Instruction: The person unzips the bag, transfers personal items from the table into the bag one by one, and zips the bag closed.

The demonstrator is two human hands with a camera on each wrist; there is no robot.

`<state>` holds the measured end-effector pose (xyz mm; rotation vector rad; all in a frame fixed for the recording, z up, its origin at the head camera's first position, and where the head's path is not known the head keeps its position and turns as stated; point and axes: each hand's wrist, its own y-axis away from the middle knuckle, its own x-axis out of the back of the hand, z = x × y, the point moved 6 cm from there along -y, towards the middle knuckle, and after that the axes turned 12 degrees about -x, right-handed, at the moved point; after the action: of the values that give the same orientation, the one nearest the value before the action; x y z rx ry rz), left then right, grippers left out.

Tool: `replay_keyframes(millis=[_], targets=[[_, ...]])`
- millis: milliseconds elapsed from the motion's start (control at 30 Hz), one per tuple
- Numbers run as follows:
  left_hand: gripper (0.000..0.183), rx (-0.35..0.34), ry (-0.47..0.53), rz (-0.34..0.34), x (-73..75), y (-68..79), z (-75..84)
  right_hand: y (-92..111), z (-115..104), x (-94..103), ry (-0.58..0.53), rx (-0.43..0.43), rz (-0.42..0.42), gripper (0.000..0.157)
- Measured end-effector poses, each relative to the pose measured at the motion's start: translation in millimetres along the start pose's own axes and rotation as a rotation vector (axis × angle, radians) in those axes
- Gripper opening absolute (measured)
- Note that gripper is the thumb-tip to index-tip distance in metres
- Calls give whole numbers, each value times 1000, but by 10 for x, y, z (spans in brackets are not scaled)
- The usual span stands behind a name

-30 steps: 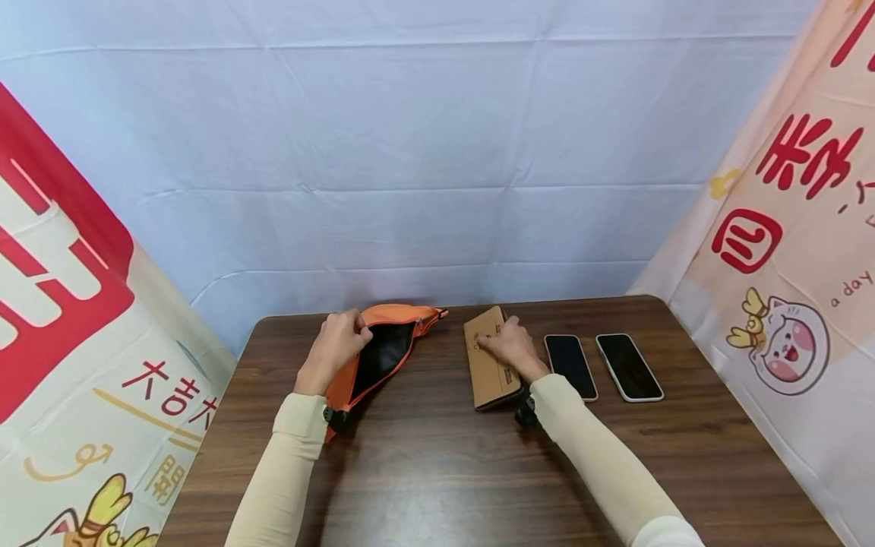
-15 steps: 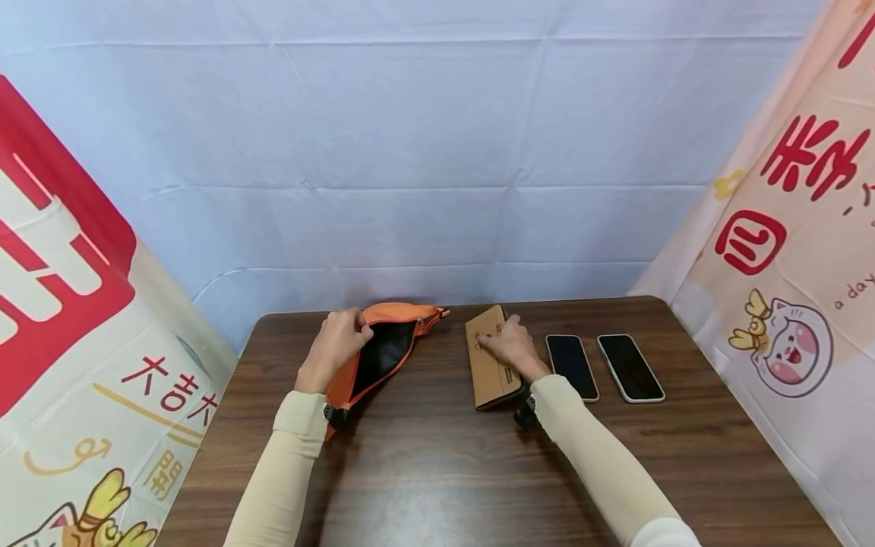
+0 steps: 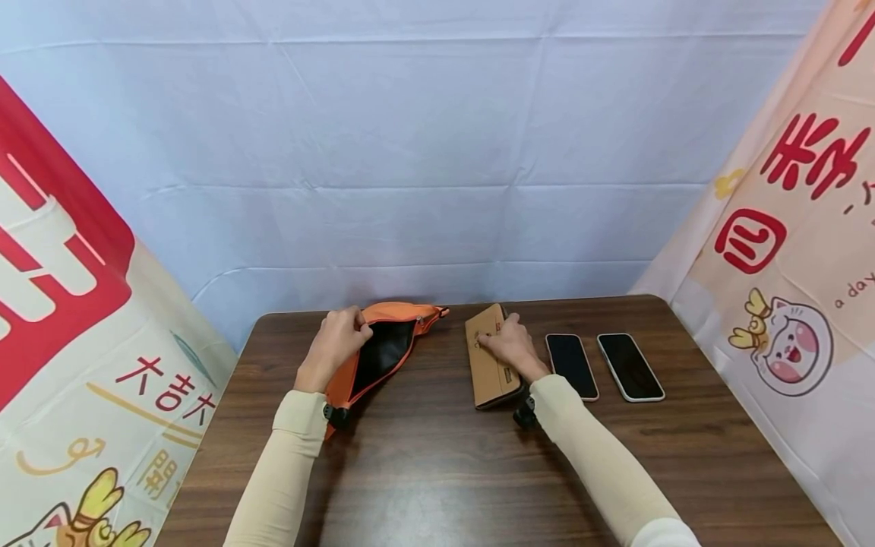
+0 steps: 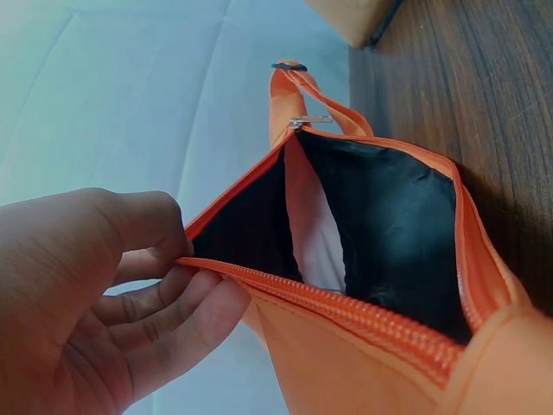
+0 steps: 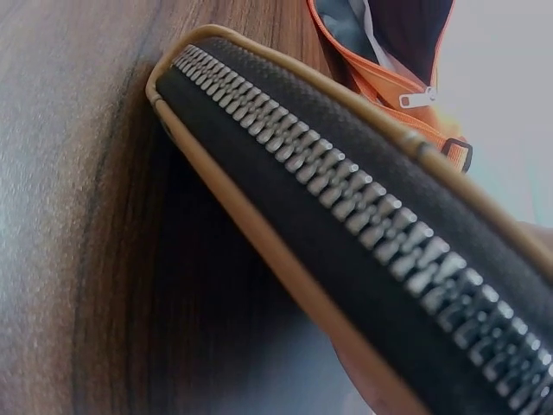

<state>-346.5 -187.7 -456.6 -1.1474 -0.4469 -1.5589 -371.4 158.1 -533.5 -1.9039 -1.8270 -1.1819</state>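
My left hand (image 3: 335,346) pinches the zippered edge of an orange waist bag (image 3: 396,310) at the table's back left. In the left wrist view the bag's mouth gapes, showing black lining (image 4: 397,216) and a paler strip of fabric within. The zip pull (image 4: 309,121) sits at the far end, near a strap with a black buckle. My right hand (image 3: 514,348) grips a tan long wallet (image 3: 487,372), thumb on its face and fingers behind, mostly hidden. Seen from the right wrist, the wallet's metal zip (image 5: 294,147) is closed and its lower edge is slightly tilted above the wood.
Two phones, one pinkish-edged (image 3: 571,367) and one white-edged (image 3: 630,368), lie face up right of the wallet. The brown wooden table (image 3: 424,471) meets a pale cloth backdrop (image 3: 410,152) at its far edge. Printed cloths hang at both sides.
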Motion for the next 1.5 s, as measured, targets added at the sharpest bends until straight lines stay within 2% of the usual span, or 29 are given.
replay_keyframes(millis=[700,1333,1500], targets=[[7,-1,-9,-1,-9,-11,5,1,-36,-11,-10,12,-2,98],[8,-16,-16,11,20,4,38,96,-112,43,-23,60,21,87],[9,-12,-18,13,16,6,29,98,-134,25,-16,58,8,93]])
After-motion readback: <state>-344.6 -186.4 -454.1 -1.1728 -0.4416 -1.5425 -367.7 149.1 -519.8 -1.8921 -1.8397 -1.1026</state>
